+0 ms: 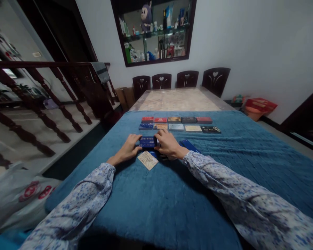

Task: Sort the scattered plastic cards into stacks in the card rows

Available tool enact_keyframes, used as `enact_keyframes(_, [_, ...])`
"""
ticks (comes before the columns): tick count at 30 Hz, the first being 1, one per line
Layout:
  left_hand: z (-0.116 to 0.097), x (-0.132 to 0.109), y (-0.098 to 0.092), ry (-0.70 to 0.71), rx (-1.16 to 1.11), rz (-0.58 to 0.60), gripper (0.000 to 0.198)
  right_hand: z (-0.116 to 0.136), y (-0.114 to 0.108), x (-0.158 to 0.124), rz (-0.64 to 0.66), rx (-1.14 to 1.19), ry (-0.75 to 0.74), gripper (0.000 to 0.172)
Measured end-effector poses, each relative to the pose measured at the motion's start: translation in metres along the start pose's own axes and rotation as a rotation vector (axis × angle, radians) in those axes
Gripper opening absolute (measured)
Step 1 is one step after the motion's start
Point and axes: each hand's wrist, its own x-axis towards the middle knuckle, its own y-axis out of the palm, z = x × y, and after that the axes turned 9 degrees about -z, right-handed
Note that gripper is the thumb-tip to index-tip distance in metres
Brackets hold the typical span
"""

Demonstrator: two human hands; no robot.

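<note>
A dark blue card (146,143) with white print, perhaps a stack, is pinched at its left end by my left hand (129,147). My right hand (169,143) closes on the same card's right end, fingers bent over it. Just below the hands, a beige card (147,160) covered in small print lies at an angle, partly over another blue card (153,153). To the right, a further blue card (190,146) rests tilted, partly hidden behind my right sleeve. Beyond my hands stand two rows of neat card stacks, including a light blue stack (176,127) and a black one (211,129).
A blue cloth (146,201) covers the table's near part; the far tabletop (172,99) is bare. Several dark chairs (187,79) stand behind it. A wooden railing (49,64) and a plastic bag (18,198) are at left. A red bag (260,105) is on the right.
</note>
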Motion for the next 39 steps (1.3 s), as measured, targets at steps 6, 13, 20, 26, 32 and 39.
enact_keyframes(6, [0.015,0.017,-0.005,0.006,0.003,0.032,0.053,-0.008,0.009,0.019,-0.025,0.024,0.020,0.050])
enact_keyframes(13, [0.035,0.034,-0.001,-0.013,0.007,0.048,0.050,-0.018,0.013,0.041,0.014,0.020,0.006,0.049])
enact_keyframes(20, [0.058,0.053,0.005,-0.033,0.022,0.051,0.052,-0.025,0.019,0.063,0.037,0.011,0.010,0.050])
enact_keyframes(26, [0.075,0.065,0.006,-0.070,0.033,0.060,0.050,-0.024,0.019,0.079,0.078,-0.031,0.044,0.051])
enact_keyframes(32, [0.090,0.080,0.008,-0.066,0.044,0.070,0.050,-0.026,0.022,0.092,0.083,-0.012,0.073,0.050])
enact_keyframes(39, [0.103,0.096,0.013,-0.063,0.051,0.099,0.047,-0.035,0.025,0.108,0.114,-0.016,0.075,0.050])
